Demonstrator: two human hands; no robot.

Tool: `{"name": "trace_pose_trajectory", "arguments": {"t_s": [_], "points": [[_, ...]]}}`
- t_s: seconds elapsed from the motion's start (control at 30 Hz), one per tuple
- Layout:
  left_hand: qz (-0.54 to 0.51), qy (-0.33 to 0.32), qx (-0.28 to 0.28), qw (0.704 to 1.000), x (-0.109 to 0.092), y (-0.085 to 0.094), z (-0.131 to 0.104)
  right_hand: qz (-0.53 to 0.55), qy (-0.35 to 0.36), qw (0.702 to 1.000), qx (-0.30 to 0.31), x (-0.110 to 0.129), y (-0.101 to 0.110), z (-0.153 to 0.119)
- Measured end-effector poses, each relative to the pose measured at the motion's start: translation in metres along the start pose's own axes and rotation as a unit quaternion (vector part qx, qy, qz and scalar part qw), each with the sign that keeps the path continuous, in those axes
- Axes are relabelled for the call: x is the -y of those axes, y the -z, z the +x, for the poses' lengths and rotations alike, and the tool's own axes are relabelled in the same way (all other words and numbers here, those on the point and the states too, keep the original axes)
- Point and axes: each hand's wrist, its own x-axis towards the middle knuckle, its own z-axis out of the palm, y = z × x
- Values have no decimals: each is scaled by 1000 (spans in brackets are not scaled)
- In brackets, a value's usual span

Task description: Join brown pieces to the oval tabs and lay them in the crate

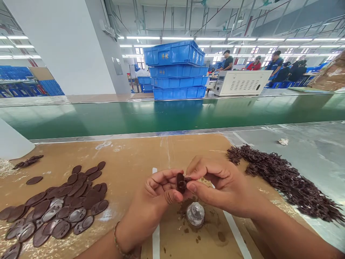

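Observation:
In the middle of the head view, my left hand (pixel 153 201) holds a dark brown oval disc (pixel 180 182) on edge between thumb and fingers. My right hand (pixel 221 183) pinches a small dark brown piece (pixel 187 178) against the disc's right face; most of it is hidden by the fingertips. Below the hands stands a small clear glass container (pixel 195 214) with wet brown spots around it. A pile of similar brown oval discs (pixel 72 194) lies on the left, some with shiny faces. To the right stretches a heap of thin, dark brown stringy pieces (pixel 283 176).
Brown sheeting (pixel 129 154) with white tape strips covers the work table. Beyond it runs a green conveyor belt (pixel 113 115). Several stacked blue crates (pixel 178 72) and a cream metal box (pixel 242 82) stand past the belt. People work farther back on the right.

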Motion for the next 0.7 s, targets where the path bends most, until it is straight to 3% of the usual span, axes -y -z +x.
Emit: {"name": "trace_pose_trajectory", "arguments": {"t_s": [0.4, 0.7], "points": [[5, 17, -36, 999, -4, -7, -2, 29, -28, 999, 5, 0, -3, -1], [25, 48, -40, 998, 0, -3, -2, 50, -113, 992, -11, -1, -6, 0]]}}
